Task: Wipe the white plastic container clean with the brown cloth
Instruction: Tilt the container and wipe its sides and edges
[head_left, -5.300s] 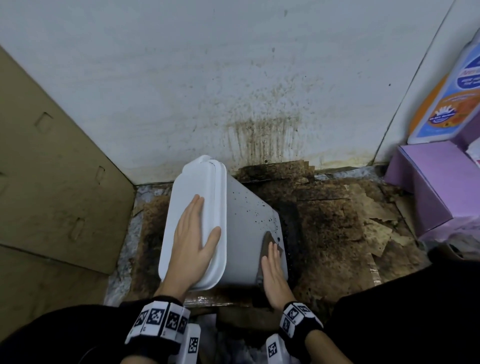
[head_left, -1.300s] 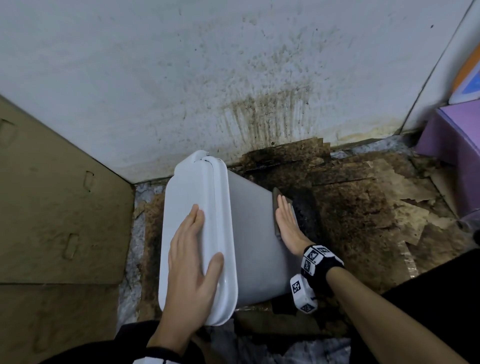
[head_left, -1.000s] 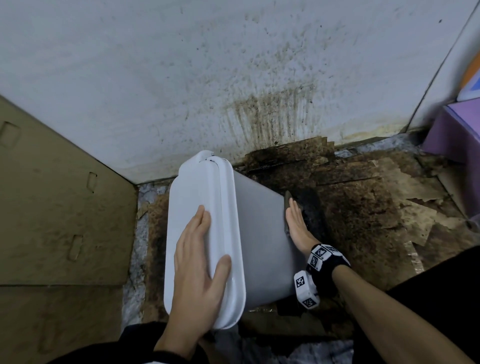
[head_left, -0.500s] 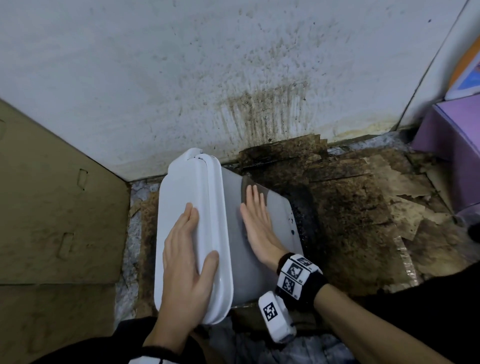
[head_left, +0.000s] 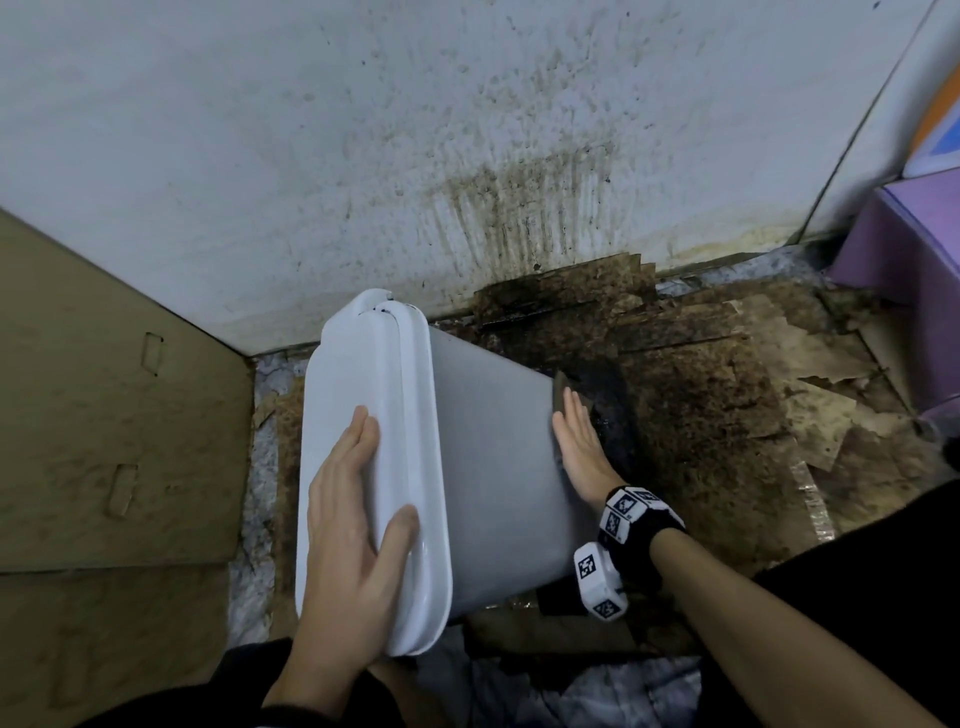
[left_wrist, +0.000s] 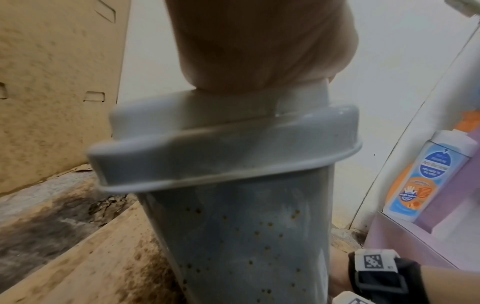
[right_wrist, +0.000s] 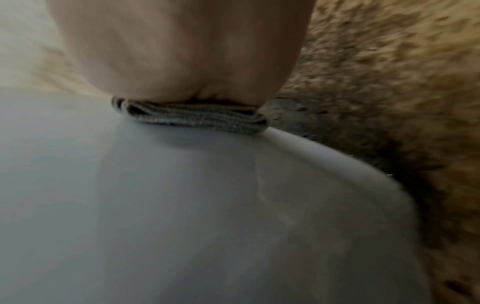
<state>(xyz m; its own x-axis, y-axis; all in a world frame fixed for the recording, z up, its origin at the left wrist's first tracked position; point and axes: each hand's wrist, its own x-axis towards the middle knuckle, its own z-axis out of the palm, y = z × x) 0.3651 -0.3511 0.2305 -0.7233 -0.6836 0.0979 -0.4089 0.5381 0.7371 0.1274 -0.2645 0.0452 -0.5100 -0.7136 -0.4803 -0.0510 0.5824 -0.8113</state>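
Note:
The white plastic container (head_left: 493, 467) stands tilted on the stained floor, lid on. My left hand (head_left: 353, 509) lies flat on the lid (head_left: 374, 395) with straight fingers, thumb on the lid's right rim. My right hand (head_left: 576, 441) presses the folded brown cloth (head_left: 560, 395) flat against the container's right side near its lower edge. The right wrist view shows the folded cloth (right_wrist: 192, 117) squeezed between palm and the white container (right_wrist: 155, 205). In the left wrist view, brown specks dot the near end wall of the container (left_wrist: 246, 236).
A dirty white wall (head_left: 467, 130) rises just behind the container. Brown cardboard (head_left: 104, 441) leans at the left. Torn, stained cardboard (head_left: 727, 405) covers the floor to the right. A purple box (head_left: 904, 249) and a bottle (left_wrist: 426, 176) stand at the far right.
Half a second ago my right hand with the cloth lay on the container's upper side face; it has slid right and down to the side's lower edge. The left hand stays on the lid.

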